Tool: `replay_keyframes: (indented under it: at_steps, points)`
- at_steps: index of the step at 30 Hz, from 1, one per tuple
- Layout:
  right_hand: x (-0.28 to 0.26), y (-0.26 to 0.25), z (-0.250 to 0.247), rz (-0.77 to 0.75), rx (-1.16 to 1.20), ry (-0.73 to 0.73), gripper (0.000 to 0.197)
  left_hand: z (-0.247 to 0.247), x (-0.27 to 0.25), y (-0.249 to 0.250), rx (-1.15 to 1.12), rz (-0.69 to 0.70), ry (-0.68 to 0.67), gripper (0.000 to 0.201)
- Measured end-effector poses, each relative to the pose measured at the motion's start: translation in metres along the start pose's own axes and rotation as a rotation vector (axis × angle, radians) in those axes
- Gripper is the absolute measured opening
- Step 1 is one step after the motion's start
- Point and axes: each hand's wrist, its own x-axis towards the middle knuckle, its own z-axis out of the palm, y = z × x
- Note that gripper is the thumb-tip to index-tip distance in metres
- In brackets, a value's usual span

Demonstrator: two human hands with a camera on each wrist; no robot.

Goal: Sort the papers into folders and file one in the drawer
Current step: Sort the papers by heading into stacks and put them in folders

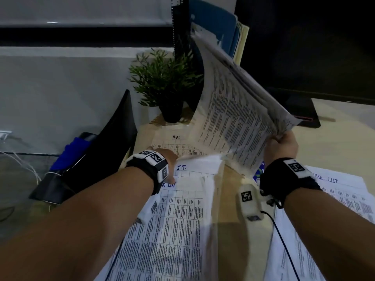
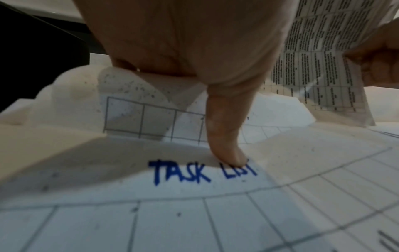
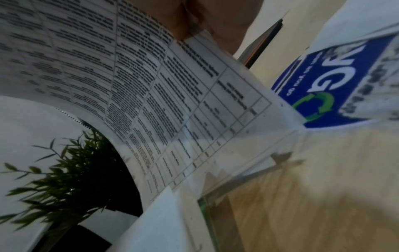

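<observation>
My right hand (image 1: 281, 145) grips the lower corner of a bundle of printed papers (image 1: 237, 106) and holds it raised and tilted above the desk; the same sheets fill the right wrist view (image 3: 134, 81). My left hand (image 1: 168, 159) lies on the flat papers at the left. Its thumb (image 2: 226, 136) presses on a sheet headed "TASK LIST" (image 2: 202, 172), and its other fingers reach over a sheet marked "I.T." (image 1: 182, 167). Beyond that lies a sheet marked "H.R." (image 1: 176, 137). Blue folders (image 1: 215, 29) stand upright at the back.
A potted plant (image 1: 166, 86) stands behind the papers. A black file holder (image 1: 97, 151) leans at the left. Another "TASK LIST" sheet (image 1: 332, 191) lies at the right, and a blue printed leaflet (image 3: 323, 88) lies under the raised bundle. A dark monitor base (image 1: 302, 112) sits at the right rear.
</observation>
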Motion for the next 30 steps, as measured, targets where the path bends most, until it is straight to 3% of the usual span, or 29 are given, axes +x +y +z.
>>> replay_keyframes:
  at_steps: [3,8,16,26,30]
  points:
    - [0.002,-0.005,-0.002,-0.034,-0.021,-0.039,0.031,0.004,-0.003,0.0,0.001,0.056,0.067,0.041]
    - [-0.001,0.004,0.001,-0.001,0.018,-0.12,0.032,0.011,0.0,-0.003,-0.033,0.079,0.154,0.069]
    - [0.005,0.024,-0.002,0.17,-0.104,-0.253,0.032,0.007,-0.003,0.003,-0.067,0.078,0.108,0.073]
    - [0.013,0.017,-0.005,0.135,-0.021,-0.218,0.027,0.006,-0.017,0.006,-0.015,0.079,0.201,0.046]
    - [0.007,0.02,0.012,0.048,-0.208,-0.402,0.028,0.0,-0.038,0.001,-0.079,0.07,0.252,0.042]
